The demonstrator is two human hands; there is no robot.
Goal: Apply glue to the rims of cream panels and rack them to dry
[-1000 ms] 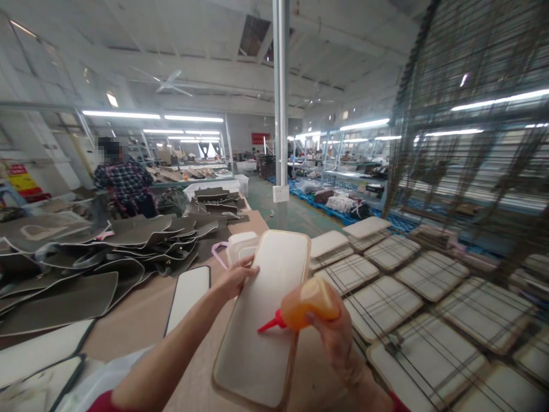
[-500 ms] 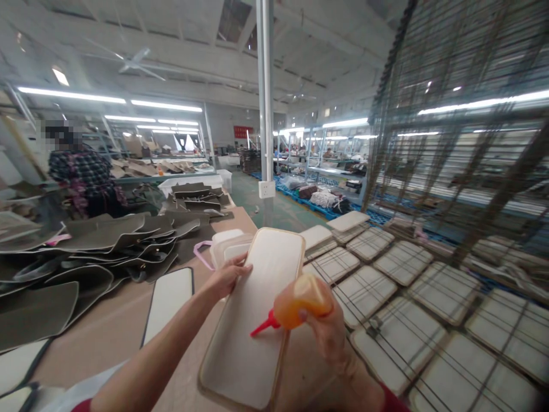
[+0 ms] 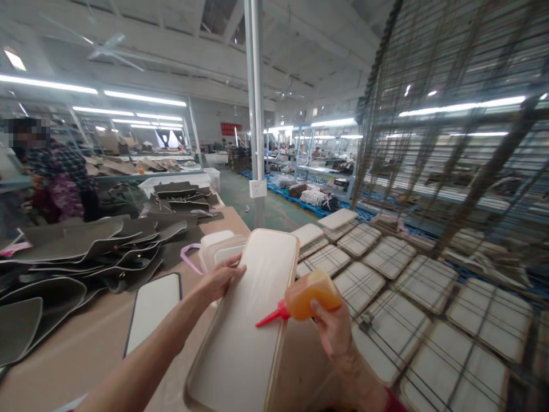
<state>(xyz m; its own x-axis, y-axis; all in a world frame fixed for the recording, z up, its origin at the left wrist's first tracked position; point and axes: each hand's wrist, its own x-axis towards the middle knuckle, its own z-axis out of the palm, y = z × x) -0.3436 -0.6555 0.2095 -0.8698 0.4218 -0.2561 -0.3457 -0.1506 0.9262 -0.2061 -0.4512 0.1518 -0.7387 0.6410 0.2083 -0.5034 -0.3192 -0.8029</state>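
In front of me a long off-white panel (image 3: pixel 240 343) with rounded corners and a tan edge is tilted up over the table. My left hand (image 3: pixel 223 277) grips its left edge near the top, thumb on the face. Wrapped round a squeeze bottle (image 3: pixel 311 294) of amber liquid is my right hand (image 3: pixel 334 326). The bottle lies nearly sideways, its red nozzle pointing left and down over the panel's face. Whether the tip touches the surface I cannot tell. Behind my left hand sit smaller pale panels (image 3: pixel 217 240) and a pink strap (image 3: pixel 189 258).
On the right, a wire rack (image 3: pixel 386 312) bears many pale panels, and a raised mesh section (image 3: pixel 446 114) stands above it. Dark grey sheets (image 3: pixel 98 240) are piled on the left of the brown table (image 3: pixel 86 355). A pole (image 3: pixel 257 114) rises beyond it. A person (image 3: pixel 60 171) stands far left.
My view has turned slightly right, so the surroundings sit further left. The bottle has swung a little up and right relative to the panel. Both hands keep their holds.
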